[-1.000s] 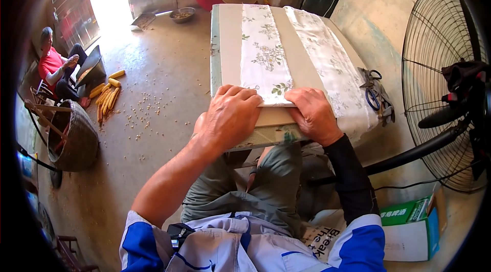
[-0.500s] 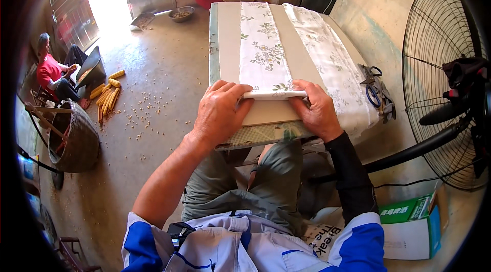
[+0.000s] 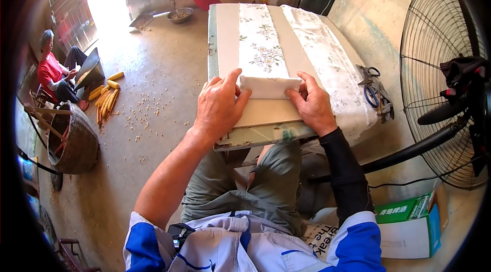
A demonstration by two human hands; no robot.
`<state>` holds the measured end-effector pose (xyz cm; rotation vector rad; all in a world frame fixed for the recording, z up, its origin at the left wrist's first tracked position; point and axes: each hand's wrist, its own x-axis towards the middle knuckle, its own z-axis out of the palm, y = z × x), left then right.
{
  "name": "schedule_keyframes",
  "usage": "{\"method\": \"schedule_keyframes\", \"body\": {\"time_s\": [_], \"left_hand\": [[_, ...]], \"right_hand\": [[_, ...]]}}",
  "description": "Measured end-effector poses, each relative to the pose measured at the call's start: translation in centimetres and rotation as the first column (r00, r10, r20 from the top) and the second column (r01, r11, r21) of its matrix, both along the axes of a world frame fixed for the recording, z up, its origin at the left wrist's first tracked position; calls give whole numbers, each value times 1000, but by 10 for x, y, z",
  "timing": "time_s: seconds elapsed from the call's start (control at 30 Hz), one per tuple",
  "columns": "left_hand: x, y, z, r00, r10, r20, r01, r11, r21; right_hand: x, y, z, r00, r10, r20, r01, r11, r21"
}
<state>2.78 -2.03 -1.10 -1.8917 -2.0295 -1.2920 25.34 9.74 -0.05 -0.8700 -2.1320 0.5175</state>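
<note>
I have left hand [image 3: 217, 105] clamped on folded floral cloth [image 3: 263, 57] at nine o'clock, right hand [image 3: 316, 107] clamped at three; second strip [image 3: 330, 59] at two, on desk [image 3: 250, 138].

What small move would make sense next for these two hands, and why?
Probably turn the folded cloth end over, away from the body. The left hand and right hand hold its two sides, and beyond it the flowered strip lies spread out along the beige board, so there seems to be more cloth to fold.
</note>
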Motion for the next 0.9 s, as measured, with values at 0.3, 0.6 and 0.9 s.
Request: {"method": "schedule_keyframes", "body": {"time_s": [0.3, 0.6, 0.9], "left_hand": [[-3, 10, -2, 994, 58, -92, -60, 998, -14], [1, 12, -1, 987, 74, -141, -75, 997, -3], [4, 10, -1, 978, 91, -187, -98, 995, -31]], "right_hand": [[-8, 5, -6, 998, -56, -6, 56, 998, 25], [-13, 6, -6, 991, -127, 33, 126, 992, 30], [-19, 4, -7, 972, -211, 102, 203, 976, 84]]}}
